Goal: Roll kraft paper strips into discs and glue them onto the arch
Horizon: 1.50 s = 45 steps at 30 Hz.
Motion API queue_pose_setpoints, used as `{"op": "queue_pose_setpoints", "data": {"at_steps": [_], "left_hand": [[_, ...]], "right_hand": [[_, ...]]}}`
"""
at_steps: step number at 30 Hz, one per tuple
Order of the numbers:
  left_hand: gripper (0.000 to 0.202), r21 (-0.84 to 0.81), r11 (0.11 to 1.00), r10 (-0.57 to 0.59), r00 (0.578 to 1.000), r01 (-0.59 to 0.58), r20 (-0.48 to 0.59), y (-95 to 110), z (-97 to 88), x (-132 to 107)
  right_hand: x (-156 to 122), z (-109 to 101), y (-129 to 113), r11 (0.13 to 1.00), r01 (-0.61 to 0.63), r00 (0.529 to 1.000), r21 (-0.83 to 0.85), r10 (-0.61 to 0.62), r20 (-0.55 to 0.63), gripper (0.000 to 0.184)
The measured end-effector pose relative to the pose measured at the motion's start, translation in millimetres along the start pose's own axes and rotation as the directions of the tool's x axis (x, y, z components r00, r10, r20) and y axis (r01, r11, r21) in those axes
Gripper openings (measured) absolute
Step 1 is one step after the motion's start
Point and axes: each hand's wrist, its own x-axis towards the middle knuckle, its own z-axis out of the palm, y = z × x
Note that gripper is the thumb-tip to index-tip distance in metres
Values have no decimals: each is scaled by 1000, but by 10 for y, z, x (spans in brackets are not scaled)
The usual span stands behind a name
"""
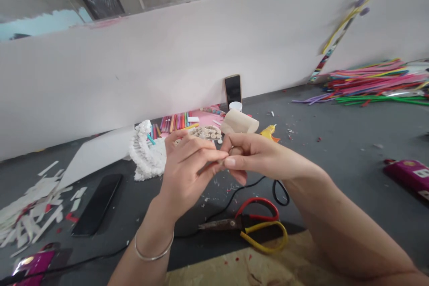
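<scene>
My left hand [192, 165] and my right hand [256, 156] meet over the middle of the table, fingertips pinched together. Something small and brownish may lie between them, but the fingers hide most of it. Just beyond my hands sit several small beige coils [211, 132] and a curled cream sheet [238, 123]. Below them lies a pair of scissors [234, 224] with one red and one yellow handle, its blades pointing left. A white textured piece [142, 156] stands left of my left hand.
A dark phone [97, 205] and white paper strips [36, 214] lie at left. Another phone [233, 89] leans on the white panel [167, 62]. Coloured pens [176, 121] lie behind my hands, pipe cleaners [372, 82] at far right. A black cable [231, 201] crosses the table.
</scene>
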Motion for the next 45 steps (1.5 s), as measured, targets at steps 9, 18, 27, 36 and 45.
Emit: {"op": "queue_pose_setpoints", "data": {"at_steps": [9, 18, 27, 36, 45], "left_hand": [[12, -366, 925, -120, 993, 106, -15, -41, 112, -16], [8, 38, 999, 17, 1000, -17, 17, 29, -6, -9], [13, -300, 953, -98, 979, 41, -177, 48, 47, -6], [17, 13, 1000, 0, 982, 2, -190, 18, 37, -16], [13, -284, 955, -154, 959, 83, -236, 60, 179, -37]], "right_hand": [[-13, 1, -20, 994, 51, 998, 96, -55, 37, 20], [-22, -1, -35, 997, -56, 998, -49, 54, -40, 20], [9, 100, -54, 990, -16, 999, 141, 12, 32, 21], [-111, 22, -157, 989, 88, 976, -122, -110, -187, 24], [24, -40, 25, 972, 115, 993, 203, -112, -26, 15]]}}
